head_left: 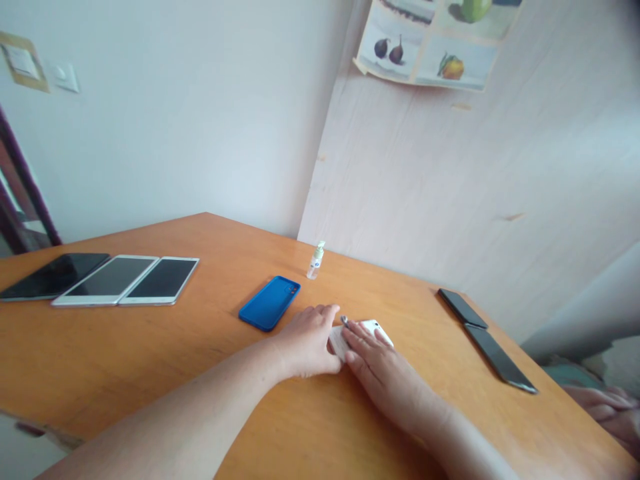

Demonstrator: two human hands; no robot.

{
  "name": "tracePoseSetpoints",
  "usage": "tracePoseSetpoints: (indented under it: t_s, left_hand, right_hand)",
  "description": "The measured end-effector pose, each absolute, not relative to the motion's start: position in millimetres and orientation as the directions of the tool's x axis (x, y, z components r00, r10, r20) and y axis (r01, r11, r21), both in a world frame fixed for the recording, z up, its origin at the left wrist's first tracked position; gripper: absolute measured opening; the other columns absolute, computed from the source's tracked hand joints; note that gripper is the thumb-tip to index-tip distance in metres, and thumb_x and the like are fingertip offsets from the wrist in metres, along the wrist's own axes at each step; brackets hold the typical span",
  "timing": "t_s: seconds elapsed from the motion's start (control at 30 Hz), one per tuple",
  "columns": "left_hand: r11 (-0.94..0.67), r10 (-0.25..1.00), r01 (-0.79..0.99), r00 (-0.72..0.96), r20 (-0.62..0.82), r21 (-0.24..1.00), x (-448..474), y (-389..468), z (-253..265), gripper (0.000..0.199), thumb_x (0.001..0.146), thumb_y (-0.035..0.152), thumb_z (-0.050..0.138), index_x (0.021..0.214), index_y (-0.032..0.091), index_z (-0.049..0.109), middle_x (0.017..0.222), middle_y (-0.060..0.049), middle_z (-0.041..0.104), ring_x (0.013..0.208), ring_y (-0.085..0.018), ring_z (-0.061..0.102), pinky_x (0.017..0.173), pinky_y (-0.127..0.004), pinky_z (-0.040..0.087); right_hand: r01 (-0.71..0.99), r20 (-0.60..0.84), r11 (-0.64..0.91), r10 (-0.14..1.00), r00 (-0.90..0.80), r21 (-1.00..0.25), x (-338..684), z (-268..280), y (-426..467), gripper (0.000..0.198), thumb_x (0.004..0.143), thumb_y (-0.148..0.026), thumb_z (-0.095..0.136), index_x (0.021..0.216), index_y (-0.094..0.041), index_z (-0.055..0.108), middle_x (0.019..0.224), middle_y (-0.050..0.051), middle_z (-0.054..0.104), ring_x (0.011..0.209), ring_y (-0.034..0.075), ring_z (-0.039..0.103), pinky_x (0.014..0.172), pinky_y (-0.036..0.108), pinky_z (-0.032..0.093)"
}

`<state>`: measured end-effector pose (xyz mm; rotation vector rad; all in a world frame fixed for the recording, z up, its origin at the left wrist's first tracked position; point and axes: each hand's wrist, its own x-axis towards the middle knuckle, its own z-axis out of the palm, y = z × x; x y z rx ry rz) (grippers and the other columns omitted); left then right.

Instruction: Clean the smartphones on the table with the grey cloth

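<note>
A white phone [376, 328] lies face down on the wooden table, its camera corner showing at the far end. My left hand [307, 341] curves around the near left end of the phone, thumb and fingers at its edges. Pressed flat over the phone's back, my right hand [381, 375] has a crumpled bit of white wipe [345, 322] showing at its fingertips; most of that wipe is hidden under the fingers. Just beyond my left hand rests an empty blue phone case [270, 304]. A small clear pump bottle [315, 261] stands upright behind it.
Two white-framed tablets [113, 279] [161, 280] and a black tablet [57, 275] lie side by side at the left. Two dark phones [463, 308] [500, 359] lie end to end along the right edge. Another person's hands [607, 410] show beyond that edge. Walls border the table's back.
</note>
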<state>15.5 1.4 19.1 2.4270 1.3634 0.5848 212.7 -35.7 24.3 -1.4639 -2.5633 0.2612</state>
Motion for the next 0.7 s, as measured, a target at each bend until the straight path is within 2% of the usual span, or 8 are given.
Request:
tracePoseSetpoints:
  t_s: [0.13, 0.2, 0.27, 0.37, 0.43, 0.5, 0.6, 0.7]
  left_hand:
    - [-0.511, 0.858, 0.743, 0.474, 0.199, 0.433, 14.6, 2.6, 19.1, 0.082, 0.070, 0.043, 0.063, 0.140, 0.011, 0.036, 0.133, -0.018, 0.055, 0.121, -0.033, 0.053, 0.100, -0.041, 0.044]
    - [-0.514, 0.856, 0.742, 0.479, 0.196, 0.430, 14.6, 2.5, 19.7, 0.083, 0.068, 0.044, 0.065, 0.140, 0.011, 0.038, 0.129, -0.018, 0.058, 0.118, -0.033, 0.055, 0.098, -0.041, 0.045]
    - [-0.509, 0.859, 0.746, 0.475, 0.192, 0.430, 14.9, 2.1, 20.4, 0.086, 0.064, 0.044, 0.068, 0.139, 0.013, 0.038, 0.126, -0.017, 0.059, 0.116, -0.033, 0.056, 0.096, -0.041, 0.046]
    - [-0.499, 0.864, 0.750, 0.469, 0.182, 0.434, 15.5, 1.3, 21.1, 0.088, 0.061, 0.043, 0.070, 0.139, 0.015, 0.039, 0.125, -0.015, 0.059, 0.115, -0.033, 0.056, 0.095, -0.040, 0.046]
    - [-0.495, 0.866, 0.750, 0.467, 0.179, 0.439, 15.6, 1.0, 21.2, 0.086, 0.062, 0.043, 0.070, 0.137, 0.015, 0.040, 0.124, -0.015, 0.060, 0.114, -0.033, 0.056, 0.095, -0.040, 0.046]
    - [-0.496, 0.865, 0.748, 0.466, 0.184, 0.441, 15.5, 1.0, 21.0, 0.084, 0.063, 0.044, 0.069, 0.137, 0.015, 0.041, 0.123, -0.015, 0.060, 0.114, -0.033, 0.056, 0.095, -0.040, 0.046]
    - [-0.509, 0.859, 0.742, 0.473, 0.197, 0.437, 15.0, 1.0, 20.7, 0.081, 0.067, 0.046, 0.066, 0.137, 0.015, 0.039, 0.123, -0.015, 0.060, 0.114, -0.033, 0.056, 0.094, -0.040, 0.046]
    - [-0.510, 0.858, 0.741, 0.475, 0.196, 0.436, 14.5, 1.2, 20.8, 0.077, 0.068, 0.046, 0.065, 0.135, 0.016, 0.041, 0.121, -0.014, 0.061, 0.113, -0.033, 0.057, 0.093, -0.039, 0.046]
  right_hand:
    - [0.749, 0.050, 0.593, 0.793, -0.608, -0.294, 199.4, 33.9, -51.6, 0.052, 0.102, -0.042, 0.030, 0.151, -0.026, 0.032, 0.156, 0.006, 0.032, 0.145, 0.022, 0.025, 0.119, 0.046, 0.021]
    - [0.803, 0.069, 0.542, 0.837, -0.543, -0.247, 209.5, 29.8, -45.6, 0.050, 0.102, -0.041, 0.032, 0.149, -0.024, 0.037, 0.155, 0.007, 0.033, 0.144, 0.023, 0.027, 0.118, 0.049, 0.022]
    - [0.884, 0.100, 0.426, 0.905, -0.414, -0.193, 226.4, 22.6, -34.7, 0.050, 0.101, -0.040, 0.033, 0.144, -0.019, 0.044, 0.153, 0.012, 0.035, 0.143, 0.026, 0.030, 0.116, 0.053, 0.025]
    - [0.937, 0.110, 0.299, 0.953, -0.283, -0.183, 245.5, 15.7, -23.1, 0.048, 0.102, -0.040, 0.030, 0.139, -0.016, 0.050, 0.150, 0.016, 0.040, 0.140, 0.028, 0.036, 0.113, 0.056, 0.028]
    - [0.919, 0.120, 0.331, 0.943, -0.311, -0.213, 244.2, 17.4, -25.1, 0.048, 0.101, -0.040, 0.031, 0.138, -0.016, 0.052, 0.149, 0.016, 0.041, 0.139, 0.028, 0.037, 0.113, 0.054, 0.029]
    - [0.865, 0.131, 0.432, 0.902, -0.411, -0.255, 232.0, 23.7, -34.8, 0.047, 0.101, -0.040, 0.034, 0.139, -0.019, 0.052, 0.150, 0.012, 0.042, 0.139, 0.026, 0.037, 0.115, 0.050, 0.030]
    - [0.759, 0.118, 0.564, 0.821, -0.559, -0.326, 210.3, 35.1, -53.6, 0.047, 0.101, -0.037, 0.035, 0.146, -0.025, 0.043, 0.151, 0.005, 0.041, 0.140, 0.023, 0.037, 0.116, 0.044, 0.030]
    - [0.749, 0.104, 0.563, 0.818, -0.566, -0.349, 207.6, 40.2, -59.6, 0.046, 0.100, -0.037, 0.036, 0.145, -0.028, 0.043, 0.150, 0.003, 0.043, 0.138, 0.022, 0.039, 0.116, 0.042, 0.032]
